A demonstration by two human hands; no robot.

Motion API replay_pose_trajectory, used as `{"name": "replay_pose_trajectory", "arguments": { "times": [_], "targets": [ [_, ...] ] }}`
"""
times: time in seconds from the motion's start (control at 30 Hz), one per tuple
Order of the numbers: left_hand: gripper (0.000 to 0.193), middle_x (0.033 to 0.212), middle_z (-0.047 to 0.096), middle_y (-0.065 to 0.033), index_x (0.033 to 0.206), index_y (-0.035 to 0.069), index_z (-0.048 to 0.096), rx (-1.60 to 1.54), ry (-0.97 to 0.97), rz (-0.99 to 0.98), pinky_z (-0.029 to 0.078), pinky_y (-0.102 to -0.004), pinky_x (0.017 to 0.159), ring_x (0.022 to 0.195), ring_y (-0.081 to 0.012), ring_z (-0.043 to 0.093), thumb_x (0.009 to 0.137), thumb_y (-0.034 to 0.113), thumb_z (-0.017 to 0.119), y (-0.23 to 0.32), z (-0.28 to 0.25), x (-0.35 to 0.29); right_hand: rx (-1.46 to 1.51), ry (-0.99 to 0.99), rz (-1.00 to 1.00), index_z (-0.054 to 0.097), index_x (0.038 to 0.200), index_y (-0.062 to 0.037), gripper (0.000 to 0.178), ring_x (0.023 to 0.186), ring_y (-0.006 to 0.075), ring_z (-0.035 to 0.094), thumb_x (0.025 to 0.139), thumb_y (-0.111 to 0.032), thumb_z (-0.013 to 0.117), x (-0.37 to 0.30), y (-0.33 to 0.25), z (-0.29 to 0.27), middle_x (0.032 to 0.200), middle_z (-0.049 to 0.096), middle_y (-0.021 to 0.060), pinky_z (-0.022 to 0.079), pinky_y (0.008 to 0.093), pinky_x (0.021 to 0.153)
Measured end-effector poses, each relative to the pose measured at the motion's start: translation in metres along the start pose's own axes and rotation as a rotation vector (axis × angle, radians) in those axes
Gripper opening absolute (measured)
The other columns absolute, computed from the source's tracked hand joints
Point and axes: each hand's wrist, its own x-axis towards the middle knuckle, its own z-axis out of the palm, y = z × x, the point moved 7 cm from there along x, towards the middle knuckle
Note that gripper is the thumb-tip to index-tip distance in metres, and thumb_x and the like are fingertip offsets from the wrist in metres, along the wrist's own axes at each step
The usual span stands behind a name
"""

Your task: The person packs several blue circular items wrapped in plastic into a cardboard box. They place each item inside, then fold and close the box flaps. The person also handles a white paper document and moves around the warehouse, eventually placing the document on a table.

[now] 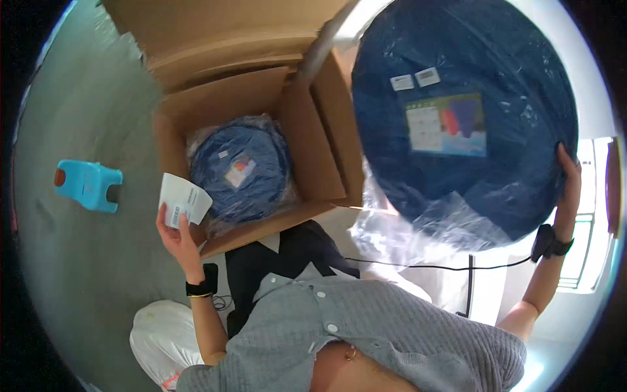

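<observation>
My left hand [177, 240] pinches a small white label sheet [185, 198] printed with barcodes, at the near left corner of an open cardboard box [248, 91]. At the right, my right hand [568, 179] is closed on the edge of a large, flat, round dark-blue item in a clear plastic bag [457, 189]. A picture insert and two small white labels lie on its face. Inside the box sits a similar blue round item in clear plastic [261, 150], with a picture card and a small label on top. The right fingertips are partly hidden at the edge.
A light-blue plastic stool [91, 185] stands on the grey floor at the left. A white sack [163, 336] lies near my left forearm. One black cable [444, 266] runs from the right wrist device [552, 244] toward my body. The box flaps [235, 26] stand open at the far side.
</observation>
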Motion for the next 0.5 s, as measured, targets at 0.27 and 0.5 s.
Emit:
{"name": "replay_pose_trajectory", "arguments": {
  "times": [0.27, 0.5],
  "targets": [
    [0.043, 0.131, 0.043, -0.0128, 0.131, 0.001, 0.039, -0.013, 0.036, 0.098, 0.038, -0.0322, 0.098, 0.117, -0.0205, 0.046, 0.091, 0.002, 0.052, 0.077, 0.053, -0.013, -0.234, -0.086, -0.364, 0.062, 0.079, -0.0014, 0.030, 0.062, 0.0092, 0.052, 0.083, -0.031, 0.068, 0.061, -0.003, -0.008, 0.068, 0.056, -0.0012, 0.041, 0.0236, 0.055],
    [0.045, 0.130, 0.043, -0.0134, 0.130, 0.001, 0.041, 0.043, 0.062, 0.078, 0.039, -0.0324, 0.098, 0.117, -0.0217, 0.046, 0.088, -0.001, 0.055, 0.128, 0.080, -0.038, 0.110, -0.532, -0.274, 0.063, 0.093, 0.0003, 0.018, 0.070, 0.0080, 0.055, 0.080, -0.011, 0.068, 0.162, 0.110, 0.163, 0.081, 0.062, -0.0004, 0.046, 0.0243, 0.065]
  ]
}}
